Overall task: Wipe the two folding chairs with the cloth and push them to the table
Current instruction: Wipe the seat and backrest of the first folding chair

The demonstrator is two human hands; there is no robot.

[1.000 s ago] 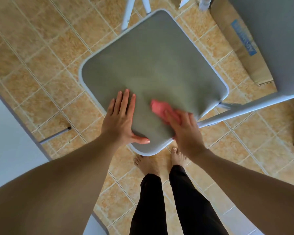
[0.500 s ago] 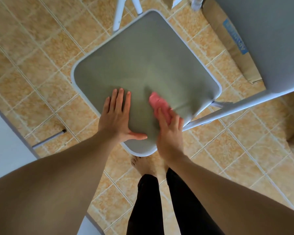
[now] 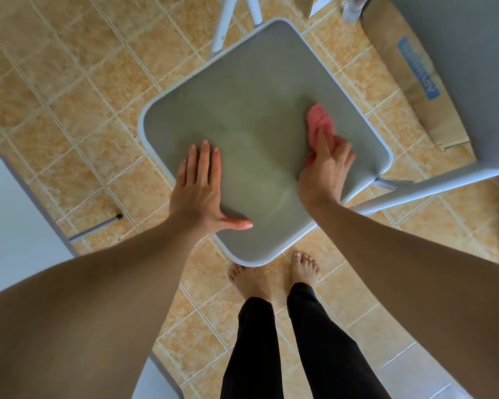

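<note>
On chair seat (image 3: 257,93): flat left hand (image 3: 198,187), right hand (image 3: 325,171) with cloth (image 3: 319,123)

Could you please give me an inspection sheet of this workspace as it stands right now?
Surface: grey chair seat with a pale rim, set cornerwise to the person.
Job's things: pink cloth bunched on the seat's right side; grey backrest at upper right; pale panel at the left edge, second chair or table, cannot tell.
Clutter: cardboard box with a blue label, on the floor beside the backrest.
Hands: left hand flat on the seat, fingers straight; right hand grips the cloth.
Cables: nothing seen.
Surroundings: tan tiled floor; bare feet by the seat's near corner.
</note>
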